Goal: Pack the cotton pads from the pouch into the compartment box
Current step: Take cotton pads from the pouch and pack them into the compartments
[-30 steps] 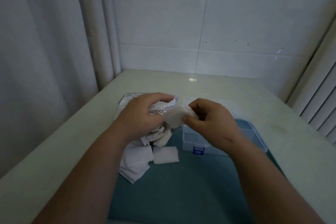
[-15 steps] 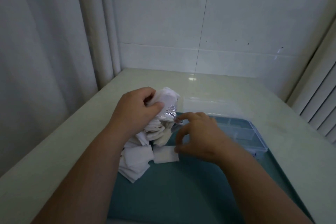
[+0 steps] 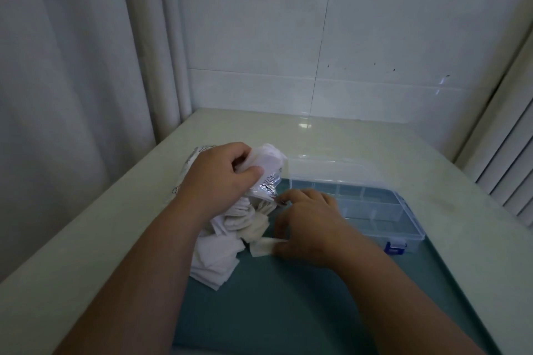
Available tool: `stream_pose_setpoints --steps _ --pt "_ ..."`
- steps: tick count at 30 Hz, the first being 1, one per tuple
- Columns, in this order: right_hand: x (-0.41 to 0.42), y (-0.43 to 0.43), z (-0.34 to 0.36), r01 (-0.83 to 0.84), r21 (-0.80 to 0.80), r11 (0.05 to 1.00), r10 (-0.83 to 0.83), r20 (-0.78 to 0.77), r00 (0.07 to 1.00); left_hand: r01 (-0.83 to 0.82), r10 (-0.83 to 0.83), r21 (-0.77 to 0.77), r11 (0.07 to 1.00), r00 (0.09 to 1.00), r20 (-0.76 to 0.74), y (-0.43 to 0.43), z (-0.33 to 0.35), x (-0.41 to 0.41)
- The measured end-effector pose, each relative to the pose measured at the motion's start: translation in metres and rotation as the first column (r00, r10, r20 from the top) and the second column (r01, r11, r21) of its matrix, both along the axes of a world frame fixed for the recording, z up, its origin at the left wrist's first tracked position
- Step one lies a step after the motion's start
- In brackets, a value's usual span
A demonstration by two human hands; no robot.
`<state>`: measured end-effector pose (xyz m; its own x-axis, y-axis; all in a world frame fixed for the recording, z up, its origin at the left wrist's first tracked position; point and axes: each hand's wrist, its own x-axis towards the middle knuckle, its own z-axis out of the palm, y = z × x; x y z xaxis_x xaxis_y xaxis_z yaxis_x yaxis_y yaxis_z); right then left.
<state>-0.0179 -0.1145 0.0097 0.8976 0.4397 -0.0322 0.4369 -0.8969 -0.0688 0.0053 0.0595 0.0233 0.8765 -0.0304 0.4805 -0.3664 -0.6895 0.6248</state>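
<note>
Right hand (image 3: 308, 225) has dropped from up by the pouch (image 3: 266, 160) down to the mat (image 3: 288, 302), fingers curled onto a loose cotton pad (image 3: 261, 249) just beside the pile (image 3: 216, 259); we cannot tell if it's truly pinched yet. Left hand (image 3: 222, 176) grips the pouch, held up with more pads hanging from its mouth. We read this as the pick step: next we need a clean single-pad pinch and a carry right into the compartment box (image 3: 403, 228), lid (image 3: 326, 170) open, no pads in the compartments we can see
</note>
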Motion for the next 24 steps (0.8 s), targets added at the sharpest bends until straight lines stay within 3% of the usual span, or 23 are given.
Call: stream_pose_setpoints --steps 4,7,9,13,16,20,24 --pt "0.002 -0.008 0.009 0.009 0.034 0.999 -0.011 0.055 0.998 -0.005 0.005 0.028 1.0 1.0 -0.017 0.0 -0.001 0.0" --pt "0.003 -0.021 0.022 0.077 0.228 0.971 -0.096 0.071 0.993 -0.015 0.016 0.015 1.0 1.0 -0.025 0.0 0.0 0.001" --pt "0.005 -0.029 0.026 0.157 0.389 0.908 -0.162 -0.02 0.987 -0.027 0.027 0.005 1.0 0.999 -0.029 0.0 0.0 0.001" --pt "0.009 -0.038 0.026 0.236 0.476 0.847 -0.183 -0.154 0.971 -0.043 0.044 0.028 0.999 0.998 -0.038 -0.001 0.0 0.0" --pt "0.012 -0.041 0.026 0.291 0.601 0.745 -0.199 -0.216 0.956 -0.031 0.033 0.031 0.999 0.999 -0.038 -0.002 0.001 -0.002" --pt "0.012 -0.042 0.026 0.28 0.682 0.676 -0.175 -0.221 0.959 -0.023 0.023 0.026 0.999 1.0 0.002 -0.004 0.004 -0.006" --pt "0.012 -0.044 0.026 0.216 0.692 0.689 -0.144 -0.162 0.976 0.006 -0.006 -0.074 0.997 1.0 -0.004 -0.006 0.007 -0.009"
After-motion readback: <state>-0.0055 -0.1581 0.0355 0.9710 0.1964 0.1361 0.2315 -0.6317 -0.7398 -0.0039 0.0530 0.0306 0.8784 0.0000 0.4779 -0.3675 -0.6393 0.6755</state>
